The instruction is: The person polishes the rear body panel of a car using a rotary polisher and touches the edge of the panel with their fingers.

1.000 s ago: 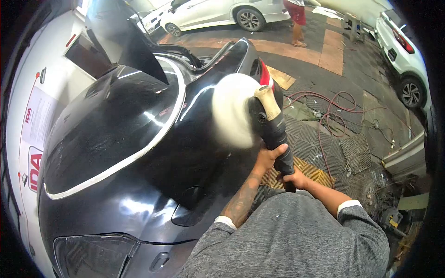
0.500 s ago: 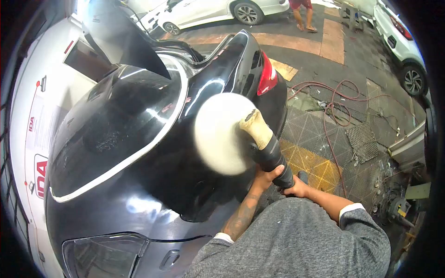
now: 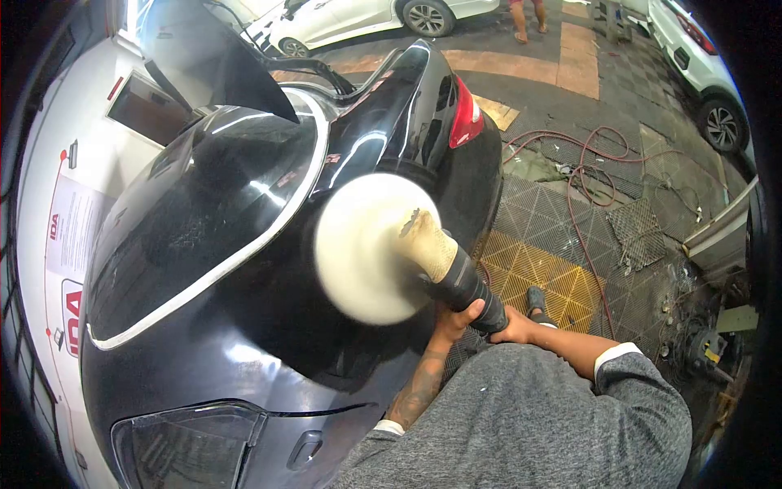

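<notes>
A polishing machine (image 3: 466, 284) with a round white pad (image 3: 362, 253) is held against the rear side panel of a black car (image 3: 277, 318). The pad's edge looks smeared, as if spinning. My left hand (image 3: 456, 320) is wrapped round the machine's dark body, thumb on top. Behind it, my right hand (image 3: 515, 326) grips the rear end of the handle. A pale cover (image 3: 425, 244) sits over the machine's head. White tape (image 3: 220, 273) runs along the edge of the car's rear window, left of the pad.
The red tail light (image 3: 467, 114) is beyond the pad. A red hose (image 3: 573, 183) lies coiled on the tiled floor at right. White cars (image 3: 342, 23) stand at the back and upper right. Another person's legs (image 3: 528, 18) show at the top.
The pad and machine have moved left and down across the panel, toward me, with both hands still round the machine. The other person's legs have shifted position.
</notes>
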Tool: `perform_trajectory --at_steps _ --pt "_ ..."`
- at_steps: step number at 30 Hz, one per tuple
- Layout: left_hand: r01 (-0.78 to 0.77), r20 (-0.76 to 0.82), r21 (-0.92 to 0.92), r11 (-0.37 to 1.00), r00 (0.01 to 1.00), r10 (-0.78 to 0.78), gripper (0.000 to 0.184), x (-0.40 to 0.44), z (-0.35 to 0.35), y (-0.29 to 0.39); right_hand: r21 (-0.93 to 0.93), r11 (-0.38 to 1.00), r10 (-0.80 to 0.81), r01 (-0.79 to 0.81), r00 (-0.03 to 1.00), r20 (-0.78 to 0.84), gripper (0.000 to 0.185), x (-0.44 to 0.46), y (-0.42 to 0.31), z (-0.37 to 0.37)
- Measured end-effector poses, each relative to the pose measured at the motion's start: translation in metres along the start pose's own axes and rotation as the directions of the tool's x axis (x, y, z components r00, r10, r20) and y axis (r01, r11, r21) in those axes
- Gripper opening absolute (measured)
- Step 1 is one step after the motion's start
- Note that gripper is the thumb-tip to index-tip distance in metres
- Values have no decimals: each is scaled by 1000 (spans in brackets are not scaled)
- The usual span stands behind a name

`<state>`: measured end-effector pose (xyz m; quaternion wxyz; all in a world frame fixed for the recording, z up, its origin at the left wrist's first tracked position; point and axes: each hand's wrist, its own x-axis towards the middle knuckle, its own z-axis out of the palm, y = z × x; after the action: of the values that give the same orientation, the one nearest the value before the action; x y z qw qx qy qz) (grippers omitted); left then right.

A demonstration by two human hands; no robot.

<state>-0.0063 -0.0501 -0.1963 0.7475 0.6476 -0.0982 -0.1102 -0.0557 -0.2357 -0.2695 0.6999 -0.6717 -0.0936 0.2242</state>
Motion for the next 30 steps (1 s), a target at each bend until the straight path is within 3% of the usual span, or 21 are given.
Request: perform_trajectory --at_steps 4,11,17,19,22,23,26,30 --pt "27 12 -25 999 1000 -27 60 -6 -5 0 -100 995 26 -27 1000 -16 33 2 13 2" --pt "-1 55 -53 999 998 4 66 -16 -7 5 -110 994 26 -24 999 18 36 1 1 2" --pt "-93 42 -155 983 994 100 70 -30 -6 0 -306 952 51 -35 998 44 38 0 -28 -3" --pt "-127 32 -245 961 990 139 74 -35 -3 -5 -394 914 151 -96 982 110 38 1 -39 -9" --pt "-246 28 -159 956 967 253 76 -40 2 -8 -436 898 146 -54 973 180 39 3 -42 -19" --pt "-179 -38 -186 966 984 175 77 -46 11 -1 -433 900 146 -58 974 174 39 4 -43 -23" --pt "-233 -34 -241 942 972 231 76 -39 18 -16 -483 874 168 -42 961 221 40 6 -35 -36" --pt "-190 -16 -226 955 981 192 74 -21 27 -26 -477 877 178 -59 962 209 41 4 -13 -55"
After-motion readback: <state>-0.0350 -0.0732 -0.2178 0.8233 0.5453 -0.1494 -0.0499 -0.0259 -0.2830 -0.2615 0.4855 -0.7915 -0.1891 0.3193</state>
